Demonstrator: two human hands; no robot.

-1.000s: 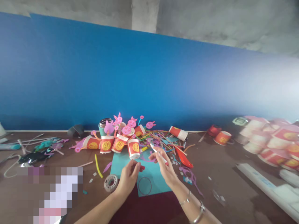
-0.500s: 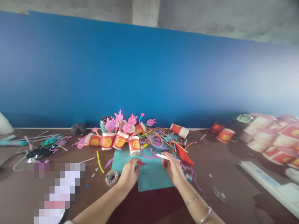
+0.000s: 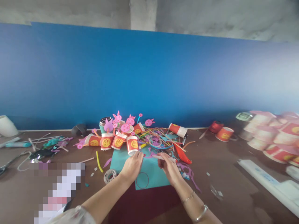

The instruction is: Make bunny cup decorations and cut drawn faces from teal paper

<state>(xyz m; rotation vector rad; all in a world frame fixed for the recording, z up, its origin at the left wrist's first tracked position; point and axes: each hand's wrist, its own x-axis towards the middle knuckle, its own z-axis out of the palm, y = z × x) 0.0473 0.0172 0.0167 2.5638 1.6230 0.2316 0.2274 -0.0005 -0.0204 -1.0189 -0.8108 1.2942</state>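
Note:
My right hand (image 3: pixel 168 168) is closed around a white marker pen (image 3: pixel 157 157) with a red end, held nearly level above the paper. Opposite it, my left hand (image 3: pixel 132 165) pinches a small red piece that looks like the pen's cap (image 3: pixel 144 155); the fingers hide most of it. The pen and the red piece are apart. Beneath both hands lies a teal sheet of paper (image 3: pixel 158 179), with a dark circle outline (image 3: pixel 142 180) drawn near its front left corner. A roll of clear tape (image 3: pixel 109 176) sits left of my left forearm.
Paper cups (image 3: pixel 106 141) with pink pig-face cutouts (image 3: pixel 125 127) stand behind the sheet. Beside them is a pile of colored strips and scraps (image 3: pixel 156 141). Stacked cups (image 3: pixel 280 133) and a long white tool (image 3: pixel 263 174) are at right. A yellow strip (image 3: pixel 99 161) lies at left.
Both hands have moved slightly away from me and closer together, bringing the pen toward the red piece. The pen now points more level. The camera view has shifted a little.

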